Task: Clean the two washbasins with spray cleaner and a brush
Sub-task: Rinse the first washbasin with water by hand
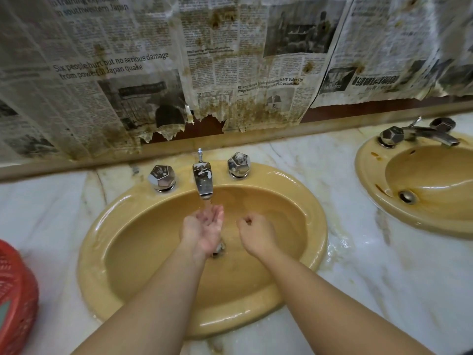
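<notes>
Water is caught in left hand (203, 228), cupped palm-up under spout (204, 181) of near washbasin (107, 226); right hand (256, 233) is fisted beside it, nothing held.

Arms: two forearms in view, bare from elbow to wrist, no sleeves showing.
Left hand (204, 226): bare, no glove, no ring seen.
Right hand (256, 233): bare, no glove, wrist without watch or band.

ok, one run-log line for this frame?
left hand cupped under running tap | right hand curled, empty | near basin wet
</notes>
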Tool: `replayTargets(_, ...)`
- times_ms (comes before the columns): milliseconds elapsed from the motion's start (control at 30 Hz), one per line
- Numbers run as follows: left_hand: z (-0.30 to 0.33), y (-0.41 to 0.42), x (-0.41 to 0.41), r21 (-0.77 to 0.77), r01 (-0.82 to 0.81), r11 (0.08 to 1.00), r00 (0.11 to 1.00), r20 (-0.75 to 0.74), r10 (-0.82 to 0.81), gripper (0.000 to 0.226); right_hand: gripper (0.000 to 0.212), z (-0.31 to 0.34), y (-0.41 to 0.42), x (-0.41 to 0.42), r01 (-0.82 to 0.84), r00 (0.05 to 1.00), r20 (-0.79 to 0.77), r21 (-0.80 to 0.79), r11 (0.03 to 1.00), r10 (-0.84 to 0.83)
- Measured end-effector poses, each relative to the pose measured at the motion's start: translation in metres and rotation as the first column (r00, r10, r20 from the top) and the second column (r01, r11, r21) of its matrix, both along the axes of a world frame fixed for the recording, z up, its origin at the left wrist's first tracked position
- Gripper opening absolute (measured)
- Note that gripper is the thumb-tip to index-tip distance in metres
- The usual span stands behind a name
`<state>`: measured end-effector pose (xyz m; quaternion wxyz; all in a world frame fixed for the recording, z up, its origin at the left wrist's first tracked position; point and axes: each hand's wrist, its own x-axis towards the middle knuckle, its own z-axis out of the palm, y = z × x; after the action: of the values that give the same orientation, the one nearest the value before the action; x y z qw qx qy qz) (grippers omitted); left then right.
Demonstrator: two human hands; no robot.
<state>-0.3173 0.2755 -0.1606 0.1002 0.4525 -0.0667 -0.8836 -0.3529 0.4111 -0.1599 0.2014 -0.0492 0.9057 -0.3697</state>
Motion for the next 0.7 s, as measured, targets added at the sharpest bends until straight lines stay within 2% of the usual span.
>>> replayTargets(133, 0.01, 0.023, -0.01, 0.06, -0.01, 0.998, 0.997, -0.069, 0.014, 0.026, 0.033, -0.008, 0.034, -0.005, -0.25, 0.958, -0.085, 0.22, 0.943, 0.273)
replayTargets(200, 0.016, 0.039, -0.018, 0.063, 0.033, 0.997, 0.995, -0.094, -0.027, 0.03, 0.034, -0.007, 0.04, -0.005, -0.31, 0.919, -0.14, 0.325, 0.894, 0.369)
replayTargets(267, 0.034, 0.055, -0.031, 0.028, 0.095, 0.995, 0.992, -0.089, -0.092, 0.034, 0.039, -0.008, 0.049, -0.011, -0.303, 0.867, -0.256, 0.41, 0.86, 0.428)
replayTargets(367, 0.063, 0.069, -0.06, -0.064, 0.128, 0.99, 0.982, -0.129, -0.135, 0.036, 0.049, 0.0, 0.052, -0.023, -0.249, 0.81, -0.414, 0.399, 0.882, 0.416)
replayTargets(500, 0.098, 0.079, -0.108, -0.308, 0.188, 0.933, 0.956, -0.159, -0.245, 0.035, 0.071, 0.007, 0.039, -0.06, -0.25, 0.725, -0.559, 0.332, 0.91, 0.403)
replayTargets(533, 0.102, 0.084, -0.116, -0.375, 0.213, 0.902, 0.942, -0.166, -0.291, 0.037, 0.071, 0.012, 0.035, -0.072, -0.3, 0.712, -0.523, 0.377, 0.877, 0.468)
replayTargets(567, 0.103, 0.088, -0.122, -0.445, 0.257, 0.858, 0.915, -0.174, -0.365, 0.038, 0.063, 0.02, 0.03, -0.083, -0.347, 0.703, -0.419, 0.504, 0.791, 0.575)
replayTargets(600, 0.097, 0.096, -0.129, -0.554, 0.334, 0.763, 0.882, -0.103, -0.46, 0.039, 0.052, 0.032, 0.022, -0.089, -0.339, 0.739, -0.26, 0.654, 0.676, 0.622)
replayTargets(633, 0.088, 0.105, -0.135, -0.654, 0.439, 0.616, 0.826, 0.024, -0.564, 0.041, 0.043, 0.042, 0.008, -0.09, -0.249, 0.813, -0.154, 0.78, 0.575, 0.562)
replayTargets(667, 0.072, 0.117, -0.141, -0.617, 0.533, 0.579, 0.777, 0.085, -0.624, 0.041, 0.039, 0.059, 0.002, -0.093, -0.169, 0.91, -0.048, 0.865, 0.473, 0.413)
replayTargets(700, 0.054, 0.12, -0.148, -0.68, 0.604, 0.415, 0.741, 0.287, -0.607, 0.042, 0.041, 0.063, 0.012, -0.097, -0.239, 0.921, 0.059, 0.867, 0.438, 0.386)
